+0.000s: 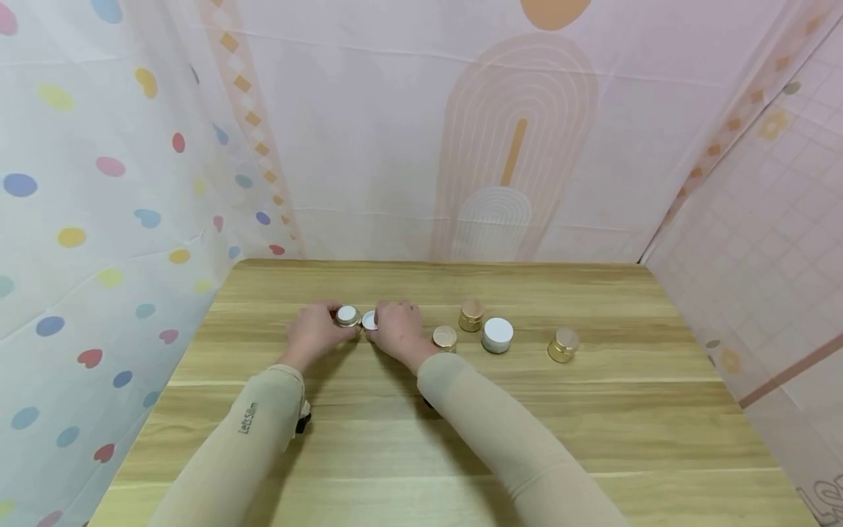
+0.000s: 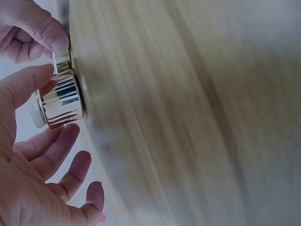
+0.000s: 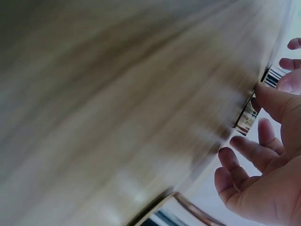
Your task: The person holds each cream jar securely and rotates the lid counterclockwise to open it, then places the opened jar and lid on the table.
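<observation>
In the head view, the left hand (image 1: 315, 334) is pinching a gold jar (image 1: 347, 315) that is standing uncapped on the table (image 1: 369, 454), its white top showing, while the right hand (image 1: 399, 329) is gripping a lid (image 1: 369, 320) just beside it, white inside facing up. To the right, three capped jars (image 1: 471, 315) in gold and a white jar (image 1: 497, 334) are standing, one gold one partly hiding behind the right wrist. In the left wrist view, the left thumb and fingers are holding the jar's ribbed-looking shiny wall from opposite sides, its other fingers curving loosely away. In the right wrist view, the right thumb and fingertips are pinching what seems to be the lid's rim, blurred there, against the table.
</observation>
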The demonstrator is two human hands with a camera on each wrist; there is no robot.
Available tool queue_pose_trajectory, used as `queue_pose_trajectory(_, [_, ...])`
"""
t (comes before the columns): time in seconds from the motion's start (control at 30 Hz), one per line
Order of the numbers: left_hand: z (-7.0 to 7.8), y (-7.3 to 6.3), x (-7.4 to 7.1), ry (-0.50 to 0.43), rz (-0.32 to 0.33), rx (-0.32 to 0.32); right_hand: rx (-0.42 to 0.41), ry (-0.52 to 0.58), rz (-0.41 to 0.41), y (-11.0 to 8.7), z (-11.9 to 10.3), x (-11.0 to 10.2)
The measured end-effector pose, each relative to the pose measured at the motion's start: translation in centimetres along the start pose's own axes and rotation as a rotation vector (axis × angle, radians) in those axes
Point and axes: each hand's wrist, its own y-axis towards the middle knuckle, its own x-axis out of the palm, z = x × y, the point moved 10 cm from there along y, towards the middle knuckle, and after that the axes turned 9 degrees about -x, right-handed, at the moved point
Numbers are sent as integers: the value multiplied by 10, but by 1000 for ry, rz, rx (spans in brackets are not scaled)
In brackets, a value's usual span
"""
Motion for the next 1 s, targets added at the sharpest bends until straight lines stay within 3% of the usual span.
queue_pose_trajectory(0.23, [7, -16, -13, 22, 59, 26, -90, 119, 51, -24, 7, -16])
queue_pose_trajectory(0.4, [24, -42, -27, -30, 155, 164, -166, 178, 172, -60, 25, -44])
queue_pose_trajectory(0.5, [37, -59, -26, -81, 162, 254, -189, 247, 240, -90, 42, -60])
queue_pose_trajectory(0.6, [46, -74, -14, -138, 101, 292, -169, 324, 268, -120, 62, -67])
queue_pose_trajectory(0.77, [67, -89, 12, -168, -2, 278, -93, 382, 237, -154, 94, -63])
queue_pose_trajectory(1.0, [100, -82, 51, -151, -77, 233, -88, 356, 210, -165, 105, -57])
